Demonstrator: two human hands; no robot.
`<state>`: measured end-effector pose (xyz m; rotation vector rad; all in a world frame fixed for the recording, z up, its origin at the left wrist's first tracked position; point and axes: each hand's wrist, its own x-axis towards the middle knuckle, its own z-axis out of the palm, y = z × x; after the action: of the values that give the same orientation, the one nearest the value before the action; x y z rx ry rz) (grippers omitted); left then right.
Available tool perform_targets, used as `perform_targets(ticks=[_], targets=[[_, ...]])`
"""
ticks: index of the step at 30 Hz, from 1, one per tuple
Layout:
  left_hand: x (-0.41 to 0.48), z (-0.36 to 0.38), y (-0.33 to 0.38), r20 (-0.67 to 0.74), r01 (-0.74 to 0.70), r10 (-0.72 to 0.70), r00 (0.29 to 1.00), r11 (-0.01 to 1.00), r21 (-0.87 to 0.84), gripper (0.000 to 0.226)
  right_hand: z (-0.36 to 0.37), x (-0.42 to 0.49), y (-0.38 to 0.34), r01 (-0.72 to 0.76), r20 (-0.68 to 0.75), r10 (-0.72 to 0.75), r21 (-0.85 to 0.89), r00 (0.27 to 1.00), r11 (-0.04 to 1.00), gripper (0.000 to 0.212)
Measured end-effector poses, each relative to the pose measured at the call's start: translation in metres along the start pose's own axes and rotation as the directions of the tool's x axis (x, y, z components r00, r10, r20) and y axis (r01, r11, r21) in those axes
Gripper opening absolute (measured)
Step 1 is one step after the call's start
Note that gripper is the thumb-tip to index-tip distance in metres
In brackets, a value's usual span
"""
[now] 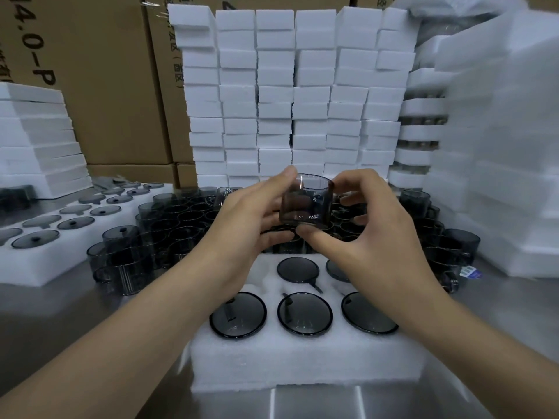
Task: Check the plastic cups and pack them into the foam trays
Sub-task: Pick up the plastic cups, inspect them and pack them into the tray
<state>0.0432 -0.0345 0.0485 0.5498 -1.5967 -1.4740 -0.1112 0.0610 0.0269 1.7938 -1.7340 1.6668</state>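
Note:
A smoky grey clear plastic cup is held up in front of me, above the loose cups. My left hand grips its left side, fingertips at the rim and base. My right hand holds its right side, thumb under the bottom edge. Below my hands lies a white foam tray with several cups seated in its round holes. One hole at the tray's back left looks unfilled, partly hidden by my left wrist.
A crowd of loose grey cups covers the steel table behind the tray. A filled foam tray sits at the left. Stacks of foam trays rise behind and at the right. Cardboard boxes stand at the back left.

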Motion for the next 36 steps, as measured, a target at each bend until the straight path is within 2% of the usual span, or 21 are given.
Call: perform_targets(ticks=[3,5,8,10,13,17,21,25,31,36], targets=[[-0.001,0.001,0.002,0.027,0.085,-0.082,0.996,0.986,-0.144,0.049,0.000,0.000,-0.002,0.005,0.016,-0.005,0.039,1.000,0.999,0.052],[-0.001,0.001,0.003,0.061,0.120,-0.112,0.992,0.980,-0.158,0.051,0.000,0.000,-0.003,0.013,0.035,-0.016,0.067,0.999,0.998,0.050],[0.001,-0.001,0.001,0.061,0.103,-0.099,0.993,0.993,-0.065,0.052,0.000,-0.001,-0.002,0.026,0.040,-0.029,0.072,0.999,0.997,0.048],[0.003,-0.004,0.001,0.040,0.051,-0.053,0.998,0.997,0.065,0.052,0.000,-0.001,-0.001,0.023,0.037,-0.025,0.068,0.999,0.997,0.049],[0.005,-0.014,0.004,0.119,-0.032,0.001,0.993,0.966,0.258,0.049,0.001,0.000,0.000,-0.001,0.075,-0.009,0.129,0.997,0.992,0.049],[0.010,-0.035,0.011,0.188,-0.091,0.024,0.982,0.930,0.356,0.047,0.001,-0.001,-0.001,-0.007,0.180,-0.024,0.168,0.983,0.986,0.053],[0.015,-0.064,0.016,0.260,-0.097,-0.042,0.965,0.860,0.500,0.051,0.001,-0.003,0.001,-0.032,0.245,-0.027,0.233,0.969,0.972,0.042],[0.017,-0.085,0.015,0.326,-0.085,-0.125,0.937,0.824,0.561,0.047,0.000,-0.002,0.002,-0.048,0.251,-0.011,0.228,0.968,0.973,0.036],[0.018,-0.102,0.014,0.398,-0.017,-0.214,0.892,0.864,0.503,0.058,0.000,-0.001,0.004,-0.074,0.257,0.018,0.210,0.966,0.975,0.039],[0.019,-0.100,0.015,0.450,-0.061,-0.229,0.863,0.838,0.542,0.058,0.001,-0.001,0.007,-0.092,0.264,0.037,0.198,0.964,0.976,0.037]])
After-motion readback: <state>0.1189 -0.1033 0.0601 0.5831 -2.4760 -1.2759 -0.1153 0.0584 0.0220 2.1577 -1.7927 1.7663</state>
